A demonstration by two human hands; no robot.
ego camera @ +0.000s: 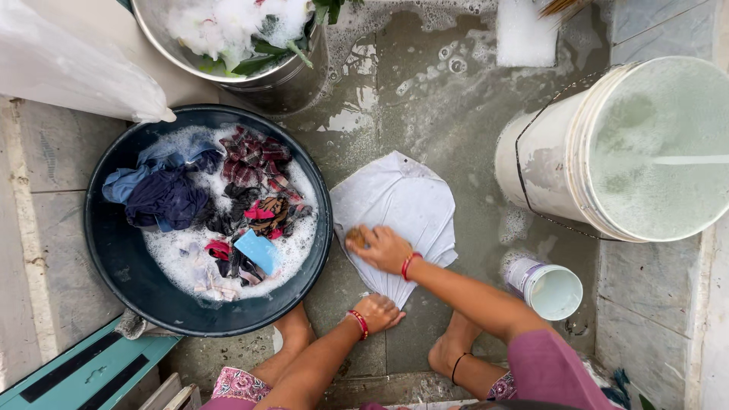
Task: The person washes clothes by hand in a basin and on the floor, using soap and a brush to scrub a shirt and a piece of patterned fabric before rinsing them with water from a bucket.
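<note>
Scrubbing white wet cloth garment spread flat on wet soapy concrete floor, between black round plastic basin of sudsy clothes and white bucket. Right hand fingers curled, gripping small brownish brush on cloth. Left hand fingers pressed together, pinning hem. Best: keep hem anchored, short firm strokes.

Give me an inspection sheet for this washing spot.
Surface: wet concrete floor, soapy puddles.
Job's things: white garment spread flat on the floor; right hand presses a brown scrubber on it; left hand pins its lower edge.
Clutter: black basin of sudsy clothes, steel tub, white bucket of cloudy water, small cup.
Grippers: both hands bare, red bangles.
Cables: nothing seen.
Surroundings: teal bench, tiled edges.
</note>
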